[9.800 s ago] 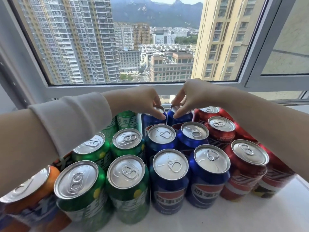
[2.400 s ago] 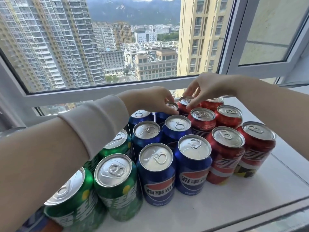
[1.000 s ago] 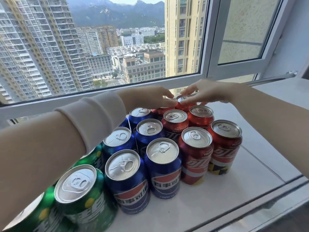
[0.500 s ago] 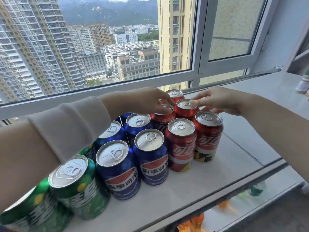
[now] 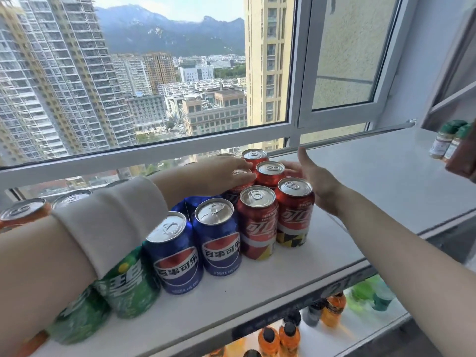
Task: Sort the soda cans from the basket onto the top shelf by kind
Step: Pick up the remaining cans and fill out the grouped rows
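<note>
A white top shelf [image 5: 322,256] under a city window holds upright cans in rows by kind: an orange can [image 5: 24,212] far left, green cans [image 5: 128,282], blue cans [image 5: 219,238], then red cans [image 5: 295,210]. The left hand [image 5: 226,172], fingers together, lies flat on a red can's lid in the back rows. The right hand [image 5: 313,176] (open, thumb up) rests against the red group's right side; half a second ago its fingers touched a lid.
</note>
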The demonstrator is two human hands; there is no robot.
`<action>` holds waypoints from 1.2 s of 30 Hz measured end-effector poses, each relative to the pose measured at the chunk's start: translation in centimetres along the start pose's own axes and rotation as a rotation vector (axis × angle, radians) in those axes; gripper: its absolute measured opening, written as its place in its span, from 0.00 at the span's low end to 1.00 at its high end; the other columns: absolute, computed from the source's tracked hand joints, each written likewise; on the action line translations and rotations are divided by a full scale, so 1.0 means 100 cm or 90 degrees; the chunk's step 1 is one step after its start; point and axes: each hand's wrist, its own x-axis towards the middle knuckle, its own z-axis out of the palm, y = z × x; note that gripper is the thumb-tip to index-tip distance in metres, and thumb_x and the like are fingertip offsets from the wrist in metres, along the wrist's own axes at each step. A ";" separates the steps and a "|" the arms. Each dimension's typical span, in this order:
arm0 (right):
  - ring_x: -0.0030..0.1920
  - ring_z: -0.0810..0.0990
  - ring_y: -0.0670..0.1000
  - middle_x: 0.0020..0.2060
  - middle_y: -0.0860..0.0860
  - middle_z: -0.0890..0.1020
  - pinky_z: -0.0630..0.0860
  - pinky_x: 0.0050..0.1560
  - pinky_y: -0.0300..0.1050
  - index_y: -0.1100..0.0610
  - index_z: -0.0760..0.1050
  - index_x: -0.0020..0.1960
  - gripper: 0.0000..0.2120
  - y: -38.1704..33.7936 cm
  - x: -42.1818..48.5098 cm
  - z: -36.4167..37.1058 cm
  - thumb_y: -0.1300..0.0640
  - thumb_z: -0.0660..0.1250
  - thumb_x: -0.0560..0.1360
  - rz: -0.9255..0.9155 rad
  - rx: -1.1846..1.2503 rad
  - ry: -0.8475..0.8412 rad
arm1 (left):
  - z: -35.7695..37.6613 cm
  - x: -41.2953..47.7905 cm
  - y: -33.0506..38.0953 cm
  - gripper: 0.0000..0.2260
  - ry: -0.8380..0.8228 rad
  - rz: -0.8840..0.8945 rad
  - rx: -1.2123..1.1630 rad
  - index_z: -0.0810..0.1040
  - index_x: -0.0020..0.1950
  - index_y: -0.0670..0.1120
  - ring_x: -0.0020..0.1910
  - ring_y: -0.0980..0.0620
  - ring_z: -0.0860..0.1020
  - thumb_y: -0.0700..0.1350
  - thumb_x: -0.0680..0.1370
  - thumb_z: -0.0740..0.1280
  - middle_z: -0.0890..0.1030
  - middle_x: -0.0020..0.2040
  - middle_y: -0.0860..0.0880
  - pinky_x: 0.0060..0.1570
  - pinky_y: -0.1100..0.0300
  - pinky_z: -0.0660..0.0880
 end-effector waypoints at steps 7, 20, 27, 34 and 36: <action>0.63 0.75 0.55 0.65 0.54 0.75 0.71 0.64 0.54 0.51 0.58 0.74 0.39 0.036 0.002 0.001 0.30 0.39 0.72 -0.042 0.273 -0.134 | 0.019 0.002 0.028 0.27 -0.001 -0.054 -0.097 0.58 0.75 0.52 0.72 0.48 0.63 0.60 0.78 0.52 0.61 0.75 0.49 0.67 0.54 0.61; 0.69 0.69 0.55 0.72 0.53 0.66 0.64 0.69 0.56 0.49 0.54 0.75 0.40 0.047 0.028 -0.004 0.28 0.40 0.70 -0.077 0.208 -0.197 | 0.024 0.005 0.054 0.35 0.000 -0.141 -0.103 0.51 0.76 0.53 0.75 0.50 0.54 0.67 0.72 0.48 0.53 0.77 0.49 0.71 0.52 0.55; 0.62 0.75 0.58 0.67 0.57 0.72 0.75 0.58 0.52 0.51 0.59 0.73 0.50 0.046 0.061 0.007 0.22 0.55 0.60 -0.014 0.342 -0.257 | 0.036 0.024 0.057 0.29 0.020 -0.099 -0.020 0.49 0.76 0.54 0.76 0.56 0.44 0.63 0.78 0.47 0.46 0.77 0.54 0.72 0.57 0.43; 0.45 0.84 0.52 0.48 0.54 0.83 0.80 0.40 0.44 0.56 0.61 0.72 0.39 0.047 0.065 0.010 0.31 0.39 0.73 -0.037 0.410 -0.311 | 0.040 0.026 0.056 0.29 0.004 -0.111 -0.007 0.48 0.76 0.54 0.76 0.55 0.43 0.63 0.78 0.46 0.45 0.77 0.54 0.72 0.57 0.41; 0.42 0.85 0.50 0.43 0.52 0.85 0.80 0.38 0.43 0.55 0.66 0.66 0.37 0.045 0.063 0.009 0.34 0.32 0.74 -0.036 0.400 -0.321 | 0.040 0.026 0.056 0.29 0.004 -0.110 -0.011 0.48 0.76 0.54 0.76 0.55 0.43 0.63 0.78 0.47 0.45 0.77 0.54 0.71 0.57 0.41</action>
